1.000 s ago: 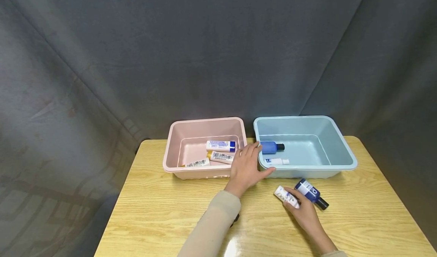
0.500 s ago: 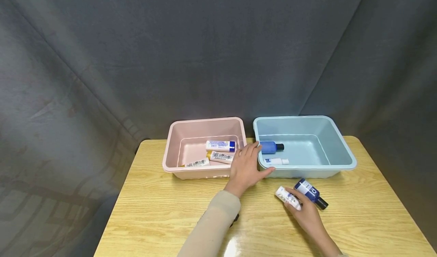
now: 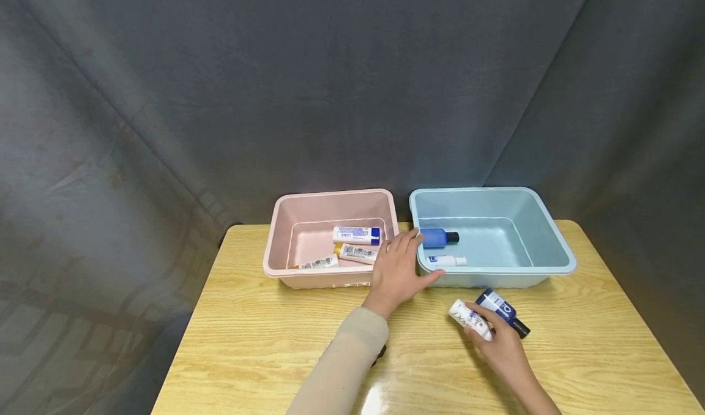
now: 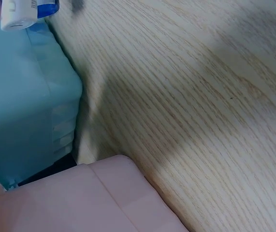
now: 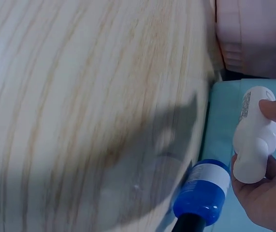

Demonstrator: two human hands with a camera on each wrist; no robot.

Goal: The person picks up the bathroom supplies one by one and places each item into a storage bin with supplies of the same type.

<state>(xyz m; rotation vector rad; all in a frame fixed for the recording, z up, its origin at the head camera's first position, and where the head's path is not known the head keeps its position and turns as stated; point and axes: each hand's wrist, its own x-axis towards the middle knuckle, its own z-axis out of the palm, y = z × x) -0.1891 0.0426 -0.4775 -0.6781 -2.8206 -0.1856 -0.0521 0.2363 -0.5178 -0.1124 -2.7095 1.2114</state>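
Observation:
My right hand (image 3: 502,346) grips a small white bottle (image 3: 465,314) with dark print, thumb on one side and fingers on the other. The right wrist view shows the same white bottle (image 5: 256,140) with its narrower cap end and a barcode. Beside it on the table lies a dark blue bottle (image 3: 497,305) with a white label and black cap. My left hand (image 3: 396,273) spreads across the gap between the pink bin (image 3: 322,274) and the light blue bin (image 3: 496,270), fingertips at the blue bin's left rim and thumb out along its front.
Three tubes lie in the pink bin, including a white one with a blue cap (image 3: 355,235). The blue bin contains a blue bottle (image 3: 433,238) and a small white tube (image 3: 447,261). A grey curtain (image 3: 352,84) hangs behind the wooden table (image 3: 253,341).
My right hand has shifted slightly right with the white bottle, close to the dark blue bottle. My left hand and both bins stay where they were.

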